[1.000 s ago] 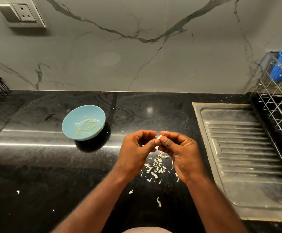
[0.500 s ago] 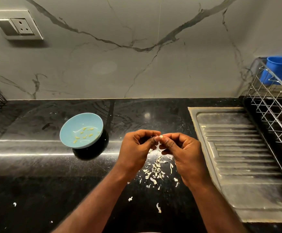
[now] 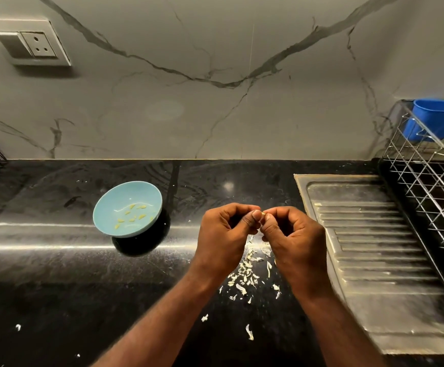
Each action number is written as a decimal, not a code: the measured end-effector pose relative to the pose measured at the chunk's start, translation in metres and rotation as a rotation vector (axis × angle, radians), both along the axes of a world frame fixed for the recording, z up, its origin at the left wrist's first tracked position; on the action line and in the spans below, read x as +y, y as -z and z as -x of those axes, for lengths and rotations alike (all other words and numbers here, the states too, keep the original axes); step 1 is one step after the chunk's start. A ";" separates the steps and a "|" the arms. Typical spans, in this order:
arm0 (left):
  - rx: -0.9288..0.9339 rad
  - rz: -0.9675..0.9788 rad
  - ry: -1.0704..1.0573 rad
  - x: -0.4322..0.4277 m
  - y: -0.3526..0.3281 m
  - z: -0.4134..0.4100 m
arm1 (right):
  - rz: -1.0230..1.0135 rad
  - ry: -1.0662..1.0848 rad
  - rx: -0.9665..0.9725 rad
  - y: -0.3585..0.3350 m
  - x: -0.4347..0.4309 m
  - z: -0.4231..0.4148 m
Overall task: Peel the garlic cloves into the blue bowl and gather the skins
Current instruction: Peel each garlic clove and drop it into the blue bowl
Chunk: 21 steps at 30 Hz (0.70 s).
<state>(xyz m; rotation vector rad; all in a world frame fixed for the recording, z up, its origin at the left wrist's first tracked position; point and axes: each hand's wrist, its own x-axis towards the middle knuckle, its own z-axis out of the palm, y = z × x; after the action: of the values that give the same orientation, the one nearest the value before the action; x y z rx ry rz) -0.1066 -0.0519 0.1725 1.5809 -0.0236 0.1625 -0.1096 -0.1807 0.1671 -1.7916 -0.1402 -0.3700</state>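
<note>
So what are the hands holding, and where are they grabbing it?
A tiny garlic clove. The left hand and right hand both pinch it at their fingertips, one on each side; only a small pale bit shows between them.

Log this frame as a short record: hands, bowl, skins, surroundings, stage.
hands: left hand and right hand both pinch one garlic clove above the counter
bowl: blue bowl on the counter, left of the hands, holds several peeled cloves
peel: skins scattered under the hands, few strays nearer
right side: drainboard, wire rack
stage: skins not yet gathered
</note>
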 end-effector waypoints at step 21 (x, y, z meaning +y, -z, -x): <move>0.205 0.292 0.147 0.021 -0.006 0.000 | -0.279 -0.121 0.178 -0.005 0.010 0.005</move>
<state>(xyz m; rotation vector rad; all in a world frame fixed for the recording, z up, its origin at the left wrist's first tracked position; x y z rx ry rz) -0.1064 -0.0310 0.1782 1.2922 0.0427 -0.1082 -0.1150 -0.1709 0.1717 -1.5234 -0.0671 -0.1341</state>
